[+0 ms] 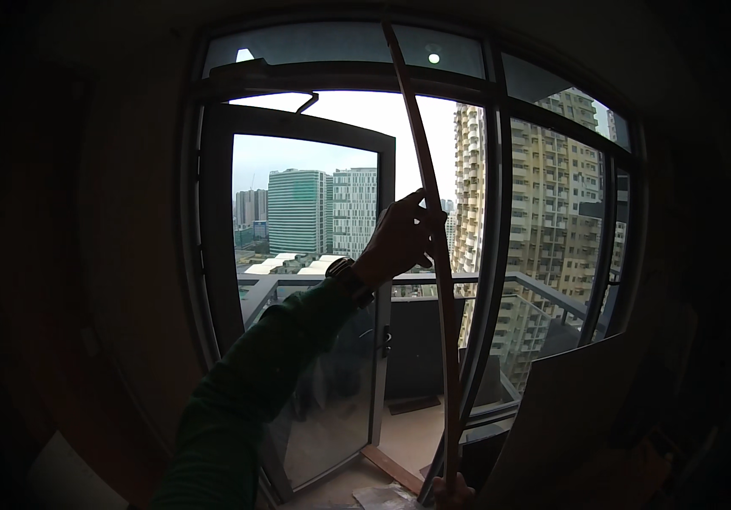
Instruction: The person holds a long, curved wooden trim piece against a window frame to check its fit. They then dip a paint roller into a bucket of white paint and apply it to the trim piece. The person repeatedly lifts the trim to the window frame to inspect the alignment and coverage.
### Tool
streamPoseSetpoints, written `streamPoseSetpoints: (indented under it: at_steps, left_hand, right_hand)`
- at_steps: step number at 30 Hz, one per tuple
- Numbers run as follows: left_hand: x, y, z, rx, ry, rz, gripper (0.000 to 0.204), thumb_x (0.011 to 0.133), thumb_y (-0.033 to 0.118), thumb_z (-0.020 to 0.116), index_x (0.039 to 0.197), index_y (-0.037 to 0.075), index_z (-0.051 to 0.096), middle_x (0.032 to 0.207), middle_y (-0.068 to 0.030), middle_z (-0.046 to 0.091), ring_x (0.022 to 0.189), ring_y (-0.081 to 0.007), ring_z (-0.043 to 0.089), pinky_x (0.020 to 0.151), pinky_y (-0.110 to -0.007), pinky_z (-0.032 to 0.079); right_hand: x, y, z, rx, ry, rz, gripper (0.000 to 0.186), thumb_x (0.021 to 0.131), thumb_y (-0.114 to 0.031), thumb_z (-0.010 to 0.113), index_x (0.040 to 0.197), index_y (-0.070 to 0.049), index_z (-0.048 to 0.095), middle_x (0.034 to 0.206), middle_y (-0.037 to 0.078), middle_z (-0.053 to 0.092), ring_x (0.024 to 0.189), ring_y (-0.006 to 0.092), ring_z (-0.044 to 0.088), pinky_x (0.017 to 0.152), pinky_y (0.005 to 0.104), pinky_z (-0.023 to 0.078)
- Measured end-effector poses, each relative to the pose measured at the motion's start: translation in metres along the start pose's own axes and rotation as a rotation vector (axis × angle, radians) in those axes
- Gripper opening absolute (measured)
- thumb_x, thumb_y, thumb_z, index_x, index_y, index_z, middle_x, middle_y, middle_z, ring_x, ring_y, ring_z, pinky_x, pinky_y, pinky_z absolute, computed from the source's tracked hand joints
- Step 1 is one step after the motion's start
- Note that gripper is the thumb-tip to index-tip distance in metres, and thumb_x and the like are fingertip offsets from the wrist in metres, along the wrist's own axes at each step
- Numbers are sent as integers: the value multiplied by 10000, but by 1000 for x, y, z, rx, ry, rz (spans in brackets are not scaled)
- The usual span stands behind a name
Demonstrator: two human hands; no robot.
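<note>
A long, narrow wooden strip (427, 161) stands nearly upright before me, its top leaning slightly left and reaching the upper window frame. My left hand (399, 234), at the end of a dark green sleeve with a dark wristband, is closed around the strip near its middle. Low down, at the picture's bottom edge, my right hand (453, 491) grips the strip's lower part; only some of its fingers show. Behind the strip is a dark-framed doorway, with a glass door (387, 246) swung outward on the left.
Outside the doorway lies a balcony with a railing (544, 297) and a tiled floor (412, 438). A large flat panel (561, 416) leans at the right, in shadow. Something flat and pale (387, 496) lies by the threshold. Fixed window panes (552, 212) stand right of the doorway.
</note>
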State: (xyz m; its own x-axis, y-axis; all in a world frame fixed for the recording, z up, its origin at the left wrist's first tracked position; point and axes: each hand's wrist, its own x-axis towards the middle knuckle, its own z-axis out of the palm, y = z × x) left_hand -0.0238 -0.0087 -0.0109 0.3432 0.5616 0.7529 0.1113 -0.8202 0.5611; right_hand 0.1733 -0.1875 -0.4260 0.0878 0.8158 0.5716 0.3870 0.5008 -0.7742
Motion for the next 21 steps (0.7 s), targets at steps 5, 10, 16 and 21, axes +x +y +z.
streamPoseSetpoints:
  at_steps: [5,10,16,21]
  left_hand:
    - [3,-7,-17,-38,-14,14,595,1013,149,615,1536,-4,377,912,-100,675,722,-188,747,534,-308,644]
    - [-8,-5,-23,-19,-21,6,606,1012,154,624,1546,11,373,914,-87,677,712,-186,745,532,-304,643]
    - [-20,2,-34,18,-23,2,596,1015,137,621,1551,30,381,912,-80,683,708,-181,744,526,-303,636]
    - [-16,-5,-46,-6,-15,14,584,1014,120,615,1545,22,392,956,-95,704,713,-186,747,530,-305,636]
  right_hand:
    - [4,-21,15,-2,5,34,243,1012,-257,609,993,-15,612,714,132,559,584,190,532,517,389,427]
    - [-7,-36,28,21,20,125,300,1012,-302,609,1011,-3,620,697,130,550,619,210,506,585,419,442]
    - [-12,-53,39,47,31,149,322,1010,-321,607,1026,0,628,667,127,549,619,208,507,593,420,446]
    - [-8,-64,45,49,15,162,343,1005,-342,608,1022,0,625,666,167,565,592,251,533,593,432,450]
